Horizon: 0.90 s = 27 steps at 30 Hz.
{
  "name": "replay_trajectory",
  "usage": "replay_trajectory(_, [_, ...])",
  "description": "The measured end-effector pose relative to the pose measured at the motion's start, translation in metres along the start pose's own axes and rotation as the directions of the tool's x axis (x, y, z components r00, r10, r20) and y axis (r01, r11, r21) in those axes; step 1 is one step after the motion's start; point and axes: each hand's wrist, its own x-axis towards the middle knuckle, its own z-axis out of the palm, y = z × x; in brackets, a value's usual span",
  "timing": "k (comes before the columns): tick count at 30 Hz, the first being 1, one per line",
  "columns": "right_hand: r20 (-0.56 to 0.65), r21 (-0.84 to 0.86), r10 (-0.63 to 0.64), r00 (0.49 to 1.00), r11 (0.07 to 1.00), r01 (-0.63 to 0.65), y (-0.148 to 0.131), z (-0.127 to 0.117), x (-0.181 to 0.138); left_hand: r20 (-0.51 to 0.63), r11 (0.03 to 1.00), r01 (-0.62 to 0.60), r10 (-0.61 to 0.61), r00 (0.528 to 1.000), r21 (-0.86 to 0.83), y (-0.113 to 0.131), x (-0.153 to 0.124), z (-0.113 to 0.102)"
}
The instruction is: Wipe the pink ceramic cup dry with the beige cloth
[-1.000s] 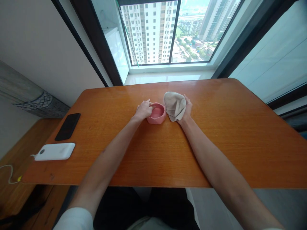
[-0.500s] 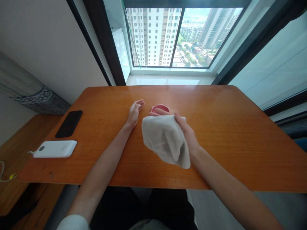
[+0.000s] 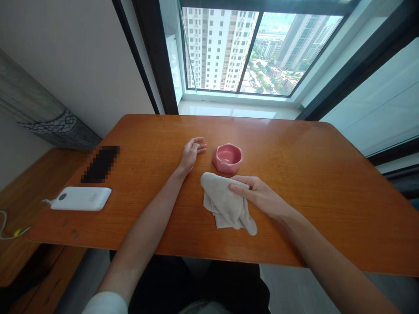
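A white cloth (image 3: pixel 226 204) hangs loosely folded from my right hand (image 3: pixel 253 189), pinched between the thumb and fingers at its upper right edge. Just beyond the cloth, a pink bowl (image 3: pixel 228 163) with an angular rim stands upright on the wooden table (image 3: pixel 294 174); nothing shows inside it. To the left of the bowl, my left hand (image 3: pixel 193 152) rests on its side on the tabletop. Its fingers are stretched out, slightly curled, and hold nothing. A gap separates them from the bowl.
A white rectangular device (image 3: pixel 81 199) with a cable lies near the table's left edge. Beyond it is a dark, pixelated flat object (image 3: pixel 101 164). A lower wooden bench (image 3: pixel 42 179) adjoins on the left. A window (image 3: pixel 242 52) stands behind the table.
My right hand has drawn back toward me with the cloth, now gripping it by the edge. The pink bowl has come into full view. My left hand stays about where it was.
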Motion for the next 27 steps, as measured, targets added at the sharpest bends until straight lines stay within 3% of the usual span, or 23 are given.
replay_trajectory(3, [0.145,0.207,-0.031,0.989,0.978,0.001,-0.014,0.006,-0.007,0.0,1.0,-0.007,0.007,1.0,0.008,0.0,-0.001,0.0])
replay_trajectory(5, [0.176,0.158,-0.042,0.984,0.987,0.014,-0.015,0.003,-0.006,0.001,1.0,-0.012,0.012,1.0,0.022,0.0,-0.002,-0.001])
replay_trajectory(8, [0.083,-0.194,-0.055,0.995,0.979,0.07,-0.003,-0.007,0.001,0.006,0.998,-0.022,0.021,1.0,0.063,0.0,-0.001,0.0])
replay_trajectory(11, [-0.029,-0.552,-0.186,0.982,0.822,0.14,0.015,-0.013,0.006,0.02,0.991,-0.043,0.041,0.999,0.131,0.0,-0.002,0.003])
replay_trajectory(15, [-0.058,-0.775,-0.347,0.936,0.607,0.177,0.025,-0.023,0.006,0.03,0.962,-0.089,0.084,0.996,0.257,0.003,-0.007,0.006])
replay_trajectory(18, [-0.199,-0.855,-0.439,0.876,0.515,0.064,0.024,-0.049,0.017,0.01,0.902,-0.153,0.163,0.987,0.404,0.013,-0.016,0.007])
replay_trajectory(19, [-0.271,-0.863,-0.465,0.843,0.505,0.001,0.025,-0.062,0.025,0.024,0.848,-0.191,0.207,0.978,0.495,0.017,-0.019,0.007])
replay_trajectory(21, [-0.362,-0.874,-0.462,0.81,0.47,-0.123,0.029,-0.09,0.043,0.128,0.58,-0.289,0.302,0.945,0.761,0.024,-0.025,0.006])
replay_trajectory(23, [-0.417,-0.878,-0.431,0.8,0.418,-0.233,0.038,-0.114,0.063,0.216,0.298,-0.312,0.314,0.925,0.902,0.029,-0.028,0.004])
replay_trajectory(25, [-0.496,-0.857,-0.377,0.782,0.36,-0.369,0.049,-0.129,0.08,0.23,0.153,-0.277,0.269,0.935,0.949,0.029,-0.029,0.002])
replay_trajectory(27, [-0.543,-0.83,-0.265,0.797,0.313,-0.461,0.06,-0.135,0.091,0.203,0.098,-0.226,0.198,0.959,0.969,0.026,-0.027,0.0])
